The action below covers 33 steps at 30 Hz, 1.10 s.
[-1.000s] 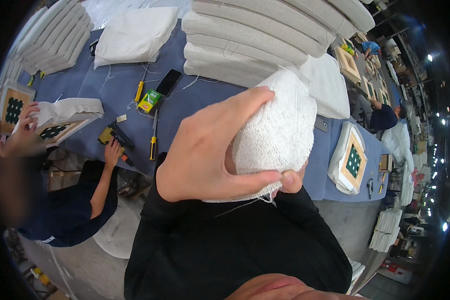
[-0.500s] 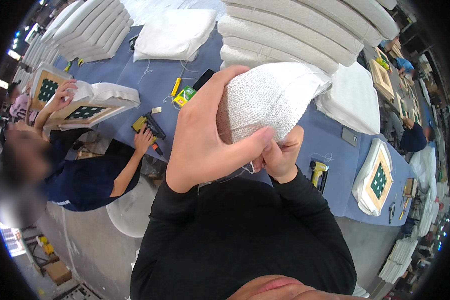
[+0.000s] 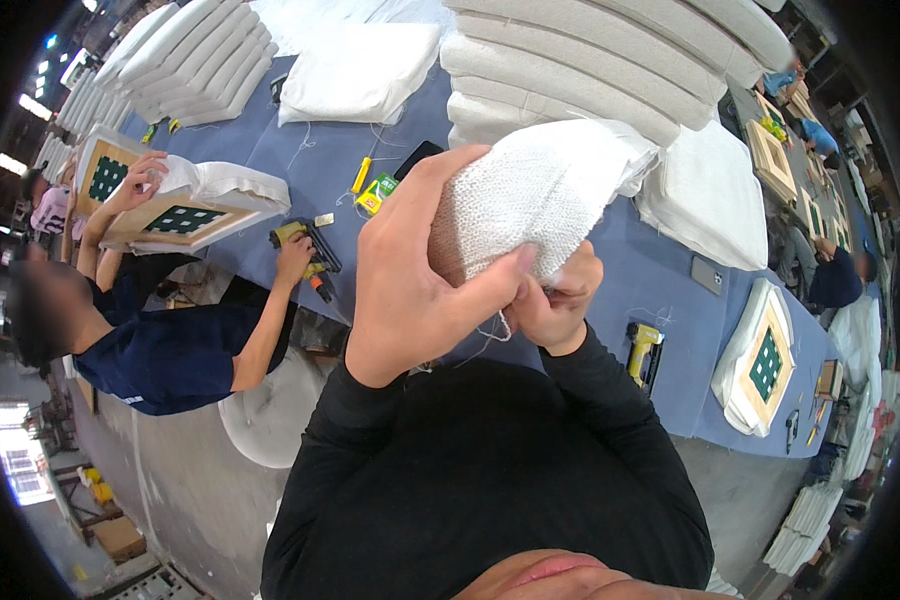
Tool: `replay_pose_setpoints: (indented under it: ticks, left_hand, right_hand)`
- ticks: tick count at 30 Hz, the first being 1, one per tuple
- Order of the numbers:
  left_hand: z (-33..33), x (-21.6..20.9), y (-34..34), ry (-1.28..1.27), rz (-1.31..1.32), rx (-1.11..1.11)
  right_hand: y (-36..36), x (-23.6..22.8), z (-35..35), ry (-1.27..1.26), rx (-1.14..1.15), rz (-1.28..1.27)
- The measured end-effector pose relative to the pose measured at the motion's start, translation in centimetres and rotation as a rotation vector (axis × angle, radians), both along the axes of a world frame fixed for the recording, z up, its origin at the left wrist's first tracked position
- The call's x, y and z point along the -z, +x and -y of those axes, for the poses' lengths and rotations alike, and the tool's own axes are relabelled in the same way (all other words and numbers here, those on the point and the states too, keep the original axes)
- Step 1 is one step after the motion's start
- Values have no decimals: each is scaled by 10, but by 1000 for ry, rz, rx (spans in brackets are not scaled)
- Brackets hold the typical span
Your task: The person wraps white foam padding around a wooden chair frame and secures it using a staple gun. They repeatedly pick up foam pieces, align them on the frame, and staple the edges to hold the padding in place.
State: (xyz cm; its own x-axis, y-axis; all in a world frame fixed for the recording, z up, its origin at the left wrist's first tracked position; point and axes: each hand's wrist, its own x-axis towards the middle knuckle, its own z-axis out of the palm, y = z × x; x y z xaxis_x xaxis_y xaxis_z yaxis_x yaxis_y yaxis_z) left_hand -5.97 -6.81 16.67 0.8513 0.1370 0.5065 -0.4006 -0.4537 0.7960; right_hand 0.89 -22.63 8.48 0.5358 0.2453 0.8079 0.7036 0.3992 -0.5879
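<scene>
A white woven-fabric cushion (image 3: 545,190) is held up close in front of my chest, over the table. My left hand (image 3: 395,275) wraps round its left side, with the thumb pressed along the lower edge. My right hand (image 3: 560,305) pinches the fabric at that same edge, its fingertips beside my left thumb. From between the hands a loose white thread (image 3: 497,331) hangs down. Whatever the right fingertips hold besides the fabric is too small to make out.
A blue-covered table (image 3: 660,290) carries stacked white cushions (image 3: 580,65), a yellow staple gun (image 3: 644,352), a phone (image 3: 706,274) and a wood-framed cushion (image 3: 755,360). At left, a co-worker (image 3: 170,360) holds another framed cushion (image 3: 200,215) and touches a second staple gun (image 3: 308,255).
My right fingers have shifted slightly at the cushion's edge, while my left hand keeps its hold. The co-worker's hand has moved on the staple gun. The whole view has shifted a little.
</scene>
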Motion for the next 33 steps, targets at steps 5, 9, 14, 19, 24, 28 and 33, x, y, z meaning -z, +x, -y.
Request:
replay_pose_setpoints:
  ticks: [5, 9, 14, 19, 24, 28, 33]
  left_hand:
    - [-1, 8, 0, -26, 59, -40]
    - [-9, 7, -6, 15, 45, -35]
    - [-32, 9, -6, 78, 54, -36]
    - [-52, 13, -7, 7, 54, 1]
    - [-60, 11, 3, 16, 25, -13]
    - [-58, 3, 15, 5, -47, 3]
    - [-56, 2, 27, -49, -40, 26]
  right_hand:
    - [-5, 9, 5, -85, -30, -38]
    - [-5, 9, 28, -307, -121, -111]
    - [14, 192, 123, -497, 319, -757]
    - [-35, 408, 335, -1166, 1329, -775]
    - [-47, 421, 365, -1337, 1342, -773]
    - [-40, 418, 367, -1346, 1268, -1044]
    - [-18, 416, 425, -1139, 1265, -1212]
